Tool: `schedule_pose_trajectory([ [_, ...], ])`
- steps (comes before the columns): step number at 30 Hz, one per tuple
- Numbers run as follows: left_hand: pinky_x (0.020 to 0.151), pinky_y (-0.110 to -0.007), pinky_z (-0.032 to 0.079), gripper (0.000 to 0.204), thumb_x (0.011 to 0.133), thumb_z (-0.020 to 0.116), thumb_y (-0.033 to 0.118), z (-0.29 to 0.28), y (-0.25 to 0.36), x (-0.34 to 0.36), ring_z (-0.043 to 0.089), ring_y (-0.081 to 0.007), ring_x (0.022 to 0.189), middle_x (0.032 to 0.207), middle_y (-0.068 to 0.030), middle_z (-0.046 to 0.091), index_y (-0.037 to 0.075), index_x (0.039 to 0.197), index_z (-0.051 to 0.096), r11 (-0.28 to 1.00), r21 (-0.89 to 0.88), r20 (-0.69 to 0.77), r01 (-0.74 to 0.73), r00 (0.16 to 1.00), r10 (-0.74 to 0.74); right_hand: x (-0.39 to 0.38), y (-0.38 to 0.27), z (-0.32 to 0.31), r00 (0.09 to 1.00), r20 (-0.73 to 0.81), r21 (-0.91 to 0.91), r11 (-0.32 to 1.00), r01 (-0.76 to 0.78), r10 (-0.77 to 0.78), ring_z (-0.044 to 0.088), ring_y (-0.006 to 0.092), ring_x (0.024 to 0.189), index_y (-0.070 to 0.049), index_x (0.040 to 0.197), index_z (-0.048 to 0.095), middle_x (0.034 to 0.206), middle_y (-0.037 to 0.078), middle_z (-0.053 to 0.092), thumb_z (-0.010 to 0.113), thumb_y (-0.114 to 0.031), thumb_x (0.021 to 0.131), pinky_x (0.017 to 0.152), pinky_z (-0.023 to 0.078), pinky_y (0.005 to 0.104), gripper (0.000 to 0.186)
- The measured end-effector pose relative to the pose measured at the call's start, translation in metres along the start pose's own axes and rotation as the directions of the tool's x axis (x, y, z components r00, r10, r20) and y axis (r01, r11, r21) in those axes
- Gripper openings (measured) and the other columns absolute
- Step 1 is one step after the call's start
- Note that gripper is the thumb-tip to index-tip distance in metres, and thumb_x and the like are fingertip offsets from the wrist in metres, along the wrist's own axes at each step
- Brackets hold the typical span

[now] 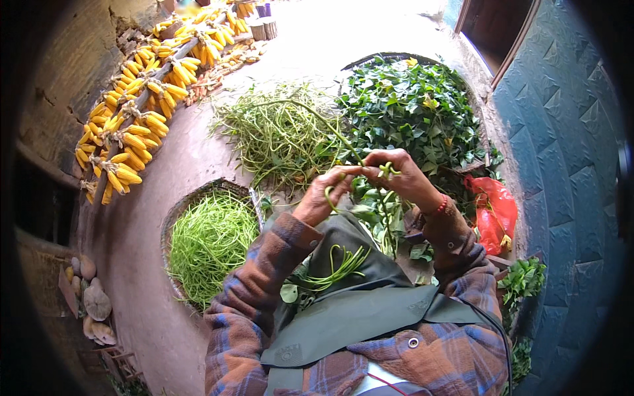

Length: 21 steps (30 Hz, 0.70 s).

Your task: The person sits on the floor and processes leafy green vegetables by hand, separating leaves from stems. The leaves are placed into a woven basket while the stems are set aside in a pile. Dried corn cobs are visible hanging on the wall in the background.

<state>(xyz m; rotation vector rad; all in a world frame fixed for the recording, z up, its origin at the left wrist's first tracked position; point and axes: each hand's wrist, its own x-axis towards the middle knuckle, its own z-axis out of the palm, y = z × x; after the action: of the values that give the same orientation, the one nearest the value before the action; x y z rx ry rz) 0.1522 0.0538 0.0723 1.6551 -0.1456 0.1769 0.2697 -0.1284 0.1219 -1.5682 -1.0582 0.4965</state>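
Observation:
Both hands meet above my lap with a long green vine (345, 140) between them; its bare end arches away to the far left. My left hand (322, 196) is closed, pinching at the vine, and a thin green stalk (329, 198) loops out of it. Closed around the vine, my right hand (404, 181) has short green stem ends showing at its fingers. Leaves hang below the right hand. A small bunch of thin green stalks (345, 267) lies on the dark apron (340, 317) over my lap.
Left of my knees stands a round basket (165, 228) heaped with green stalks. Ahead lie a heap of bare vines (281, 132) and a leafy green pile (409, 109). A red plastic bag (495, 214) sits at right, near the blue panel (555, 165). Corn cobs (132, 142) hang far left.

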Motion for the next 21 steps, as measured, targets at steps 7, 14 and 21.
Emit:
schedule_pose_trajectory([
  [7,0.098,-0.03,0.045,0.039,0.094,0.062,0.006,0.01,-0.008,0.002,0.056,-0.0132,0.11,0.121,-0.0021,0.059,0.006,0.132,0.057,0.995,0.097,0.122,0.003,0.992,-0.015,0.011,-0.009,-0.003,0.997,-0.057,0.002,0.998,-0.058,0.058,0.057,0.0074,0.064,0.001,0.089,0.068,0.07,0.003,0.063,0.069,-0.011,0.087,0.058,0.048,0.026,0.012],
  [14,0.083,-0.031,0.049,0.032,0.079,0.077,0.003,0.022,-0.012,0.019,0.061,-0.0178,0.093,0.104,-0.005,0.062,0.007,0.11,0.069,0.957,0.241,-0.062,-0.16,0.982,0.179,0.021,-0.004,0.0,0.989,-0.037,-0.224,0.966,0.129,-0.14,0.058,0.0107,0.076,0.002,0.091,0.069,0.08,0.004,0.061,0.073,-0.008,0.085,0.068,0.047,0.0279,0.013],
  [21,0.077,-0.03,0.054,0.018,0.081,0.074,0.003,0.014,-0.008,0.023,0.067,-0.0197,0.089,0.105,-0.0086,0.067,0.002,0.099,0.071,0.946,0.241,-0.223,-0.216,0.937,0.27,-0.019,0.002,-0.01,0.966,-0.204,-0.374,0.925,0.071,-0.157,0.067,0.0241,0.066,-0.004,0.09,0.071,0.078,0.012,0.068,0.071,-0.015,0.085,0.059,0.051,0.0352,0.012],
])
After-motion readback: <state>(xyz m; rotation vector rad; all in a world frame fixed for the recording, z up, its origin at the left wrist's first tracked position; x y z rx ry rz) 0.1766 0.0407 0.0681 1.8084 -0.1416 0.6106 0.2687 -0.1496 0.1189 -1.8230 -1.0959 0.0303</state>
